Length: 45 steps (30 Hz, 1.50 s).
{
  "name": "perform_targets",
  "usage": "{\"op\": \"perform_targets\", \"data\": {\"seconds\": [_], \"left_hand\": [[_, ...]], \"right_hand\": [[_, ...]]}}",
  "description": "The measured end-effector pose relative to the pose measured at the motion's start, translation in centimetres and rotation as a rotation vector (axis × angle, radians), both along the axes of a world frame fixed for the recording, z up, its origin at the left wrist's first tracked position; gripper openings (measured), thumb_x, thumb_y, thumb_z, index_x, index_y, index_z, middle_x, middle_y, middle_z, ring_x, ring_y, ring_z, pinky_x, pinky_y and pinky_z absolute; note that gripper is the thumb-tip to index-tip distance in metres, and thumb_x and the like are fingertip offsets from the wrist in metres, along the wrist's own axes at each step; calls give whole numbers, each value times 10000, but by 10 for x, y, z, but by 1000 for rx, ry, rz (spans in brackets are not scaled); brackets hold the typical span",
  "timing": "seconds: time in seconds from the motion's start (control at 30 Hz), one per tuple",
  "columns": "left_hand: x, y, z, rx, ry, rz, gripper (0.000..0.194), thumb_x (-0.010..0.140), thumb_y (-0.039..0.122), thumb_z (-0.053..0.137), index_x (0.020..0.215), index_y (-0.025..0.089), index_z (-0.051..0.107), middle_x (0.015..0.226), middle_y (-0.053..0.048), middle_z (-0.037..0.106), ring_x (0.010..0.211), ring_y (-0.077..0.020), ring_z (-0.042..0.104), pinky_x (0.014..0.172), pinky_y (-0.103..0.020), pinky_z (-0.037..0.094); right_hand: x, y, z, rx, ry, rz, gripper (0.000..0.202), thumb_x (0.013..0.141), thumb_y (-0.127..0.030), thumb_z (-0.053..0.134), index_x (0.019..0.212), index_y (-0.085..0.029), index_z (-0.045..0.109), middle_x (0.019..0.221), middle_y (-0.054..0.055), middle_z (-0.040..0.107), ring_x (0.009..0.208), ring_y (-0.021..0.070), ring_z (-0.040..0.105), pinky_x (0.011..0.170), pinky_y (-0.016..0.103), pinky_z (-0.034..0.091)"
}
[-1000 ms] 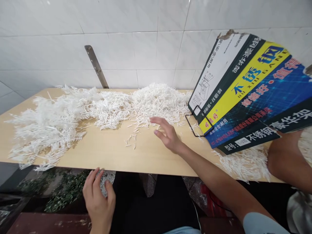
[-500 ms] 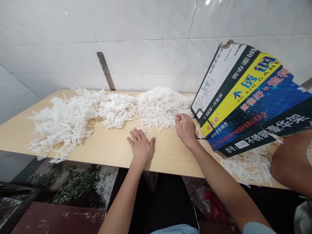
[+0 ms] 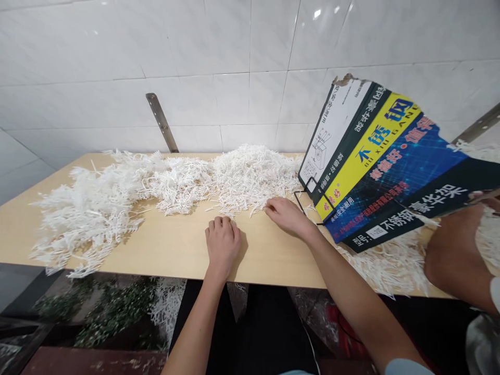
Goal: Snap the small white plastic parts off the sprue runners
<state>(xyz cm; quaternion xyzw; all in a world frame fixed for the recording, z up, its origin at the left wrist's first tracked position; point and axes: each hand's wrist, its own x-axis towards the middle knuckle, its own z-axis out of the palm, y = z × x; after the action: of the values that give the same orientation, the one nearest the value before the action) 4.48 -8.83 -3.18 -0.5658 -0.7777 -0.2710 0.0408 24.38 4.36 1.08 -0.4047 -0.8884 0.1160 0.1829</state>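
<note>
Heaped along the wooden board are thin, white, branched plastic-looking pieces. My left hand rests on the board just in front of the middle heap, its fingers curled under; anything in them is hidden. To its right, my right hand is at the heap's front edge, thumb and fingertips drawn together. Whatever those fingertips hold is too small to make out. Beside my right hand stands a printed cardboard piece with a black wire frame at its lower corner.
Another person's arm is at the right, behind the cardboard. More white pieces lie there. A metal bracket leans at the tiled wall. Green foliage shows below the board's front edge.
My left hand has gone from fingers spread flat to fingers curled. My right hand has moved slightly left along the heap's edge. The view has shifted a little.
</note>
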Motion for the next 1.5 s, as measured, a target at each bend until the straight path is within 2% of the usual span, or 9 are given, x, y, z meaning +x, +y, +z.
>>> {"op": "perform_targets", "data": {"seconds": [0.1, 0.23, 0.37, 0.57, 0.73, 0.87, 1.0, 1.27, 1.5], "left_hand": [[3, 1, -1, -80, 51, -209, 470, 995, 276, 410, 1420, 196, 592, 1502, -154, 569, 1385, -347, 477, 1143, -526, 367], [1, 2, -3, -53, -36, -282, 614, 955, 184, 411, 1568, 205, 432, 1665, -108, 390, 1544, -317, 312, 1253, -551, 237], [-12, -5, -2, 309, -334, -163, 417, 936, 127, 388, 1258, 186, 646, 1356, -126, 654, 1313, -252, 578, 1130, -423, 460], [-71, 4, 15, 537, -256, 129, 252, 896, 140, 482, 1020, 229, 682, 1149, -87, 706, 1185, -286, 601, 1050, -439, 479], [-150, 43, 40, 234, -4, 505, 327, 962, 293, 459, 1213, 186, 640, 1305, -164, 671, 1268, -388, 540, 1009, -547, 429], [-193, 62, 52, -186, 159, 410, 390, 951, 366, 463, 1192, 118, 643, 1133, -221, 732, 1072, -387, 655, 997, -556, 393], [-207, 66, 56, -285, 262, 340, 281, 889, 250, 481, 989, 124, 711, 935, -222, 750, 1018, -396, 667, 985, -555, 365], [-202, 73, 69, -357, 444, 193, 295, 842, 173, 492, 963, 128, 758, 1090, -241, 717, 1115, -397, 606, 996, -544, 347], [-232, 82, 152, -13, 215, 359, 385, 970, 365, 461, 1111, 165, 759, 1131, -169, 706, 994, -319, 620, 873, -441, 454]], "right_hand": [[-13, -2, -7, 178, 288, 93, 230, 976, -214, 500, 1056, -195, 715, 1371, 137, 640, 1349, 292, 525, 1115, 465, 434], [-31, -19, -16, 162, 330, 262, 256, 1007, -233, 510, 1151, -206, 720, 1359, 131, 668, 1384, 287, 518, 1181, 527, 397], [-48, -31, -29, 79, 50, 499, 438, 1063, -436, 458, 1442, -272, 603, 1582, 82, 521, 1528, 293, 382, 1272, 591, 209], [-44, -6, -43, 62, -127, 258, 623, 1089, -558, 262, 1633, -263, 335, 1708, 77, 287, 1614, 301, 167, 1241, 686, -104], [-38, 0, -43, 184, 49, 241, 462, 1100, -453, 338, 1365, -237, 650, 1521, 102, 584, 1494, 283, 435, 1274, 627, -9], [-40, 0, -40, 235, 217, 215, 387, 1099, -343, 366, 1011, -205, 717, 1060, 78, 775, 1070, 218, 690, 1233, 505, 252], [-38, 4, -42, 312, 273, 82, 485, 1097, -362, 343, 717, -209, 603, 717, 66, 675, 737, 205, 629, 880, 347, 466], [-36, 5, -46, 180, 324, -61, 347, 1078, -296, 350, 1143, -218, 682, 790, 36, 740, 702, 209, 679, 653, 288, 381], [-38, 3, -41, 148, 409, -39, 278, 1007, -222, 442, 1123, -229, 695, 944, 44, 779, 786, 199, 697, 718, 285, 444]]}}
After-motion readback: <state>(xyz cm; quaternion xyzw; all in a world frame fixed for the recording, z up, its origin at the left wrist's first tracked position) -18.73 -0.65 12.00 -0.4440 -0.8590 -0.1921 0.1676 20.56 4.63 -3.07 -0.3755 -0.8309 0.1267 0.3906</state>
